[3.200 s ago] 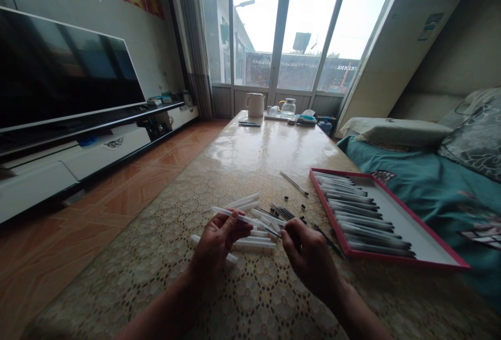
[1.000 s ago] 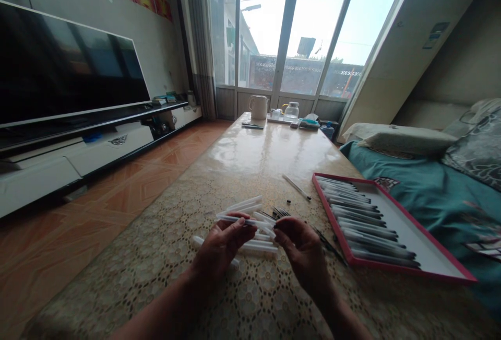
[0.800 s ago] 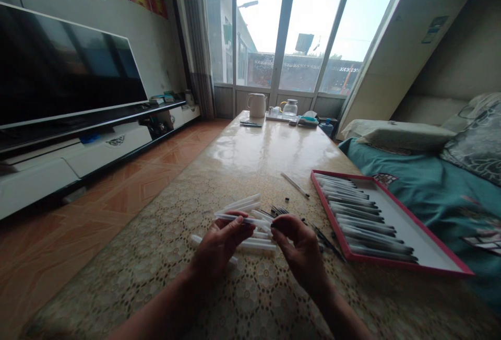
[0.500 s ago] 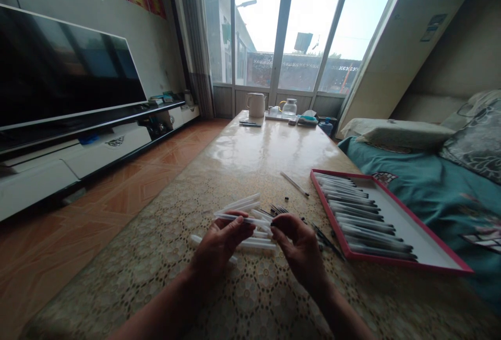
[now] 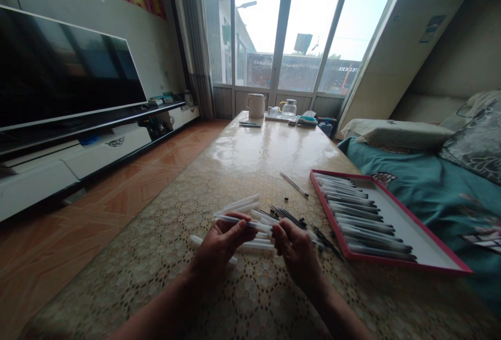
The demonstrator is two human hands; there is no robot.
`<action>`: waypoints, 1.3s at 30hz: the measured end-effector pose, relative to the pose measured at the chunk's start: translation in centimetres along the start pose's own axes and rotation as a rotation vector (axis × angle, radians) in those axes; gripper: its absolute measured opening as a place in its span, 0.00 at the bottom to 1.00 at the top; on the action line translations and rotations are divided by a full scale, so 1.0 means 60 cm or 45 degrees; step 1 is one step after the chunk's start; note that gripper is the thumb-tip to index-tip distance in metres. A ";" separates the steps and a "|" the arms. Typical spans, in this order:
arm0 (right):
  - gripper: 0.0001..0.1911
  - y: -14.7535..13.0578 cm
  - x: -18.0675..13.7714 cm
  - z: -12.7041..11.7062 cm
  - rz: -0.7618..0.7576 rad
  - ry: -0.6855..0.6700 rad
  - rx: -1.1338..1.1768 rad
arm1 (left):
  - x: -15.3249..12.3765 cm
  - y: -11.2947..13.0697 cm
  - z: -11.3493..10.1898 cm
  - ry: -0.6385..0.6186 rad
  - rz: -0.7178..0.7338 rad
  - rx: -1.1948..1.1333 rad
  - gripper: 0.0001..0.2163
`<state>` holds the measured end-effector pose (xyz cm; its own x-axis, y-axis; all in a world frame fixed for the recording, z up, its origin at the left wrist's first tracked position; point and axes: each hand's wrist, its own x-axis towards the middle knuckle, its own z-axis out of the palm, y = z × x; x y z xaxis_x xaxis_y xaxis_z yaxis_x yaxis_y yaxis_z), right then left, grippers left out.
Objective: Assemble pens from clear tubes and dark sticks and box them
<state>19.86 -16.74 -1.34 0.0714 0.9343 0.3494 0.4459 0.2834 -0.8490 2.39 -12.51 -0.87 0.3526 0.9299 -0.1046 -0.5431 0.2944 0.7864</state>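
Observation:
My left hand (image 5: 221, 243) pinches a white pen barrel (image 5: 235, 220) that lies level over the table. At the barrel's right end my right hand (image 5: 293, 246) is closed, its fingertips pressed against that end; what they hold is hidden. Under both hands lies a loose pile of white pen barrels (image 5: 250, 205). Thin black refills (image 5: 288, 214) lie just right of the pile. A red-rimmed tray (image 5: 395, 261) at the right holds several assembled pens in a row.
The lace-covered table (image 5: 258, 298) runs away toward a window, with a white jug (image 5: 255, 105), a glass pot (image 5: 288, 108) and small items at its far end. One pen (image 5: 294, 184) lies alone. A television stands left, a teal bed right.
My right hand has closed in on the right end of the barrel held by my left hand. More of the black refills behind it now show. The view has shifted slightly.

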 end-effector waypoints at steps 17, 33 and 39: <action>0.18 0.001 -0.003 -0.007 0.018 -0.194 -0.065 | 0.007 -0.005 -0.012 -0.018 0.015 0.030 0.09; 0.10 0.005 -0.006 -0.004 0.019 -0.180 -0.081 | 0.006 -0.004 -0.011 -0.011 0.022 0.025 0.09; 0.16 0.006 -0.005 -0.005 0.017 -0.187 -0.106 | 0.006 -0.005 -0.011 -0.026 0.015 0.038 0.09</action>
<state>20.30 -17.00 -1.65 -0.0508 0.9611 0.2716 0.5188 0.2578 -0.8151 2.17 -12.11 -1.55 0.3618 0.9285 -0.0833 -0.5245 0.2767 0.8052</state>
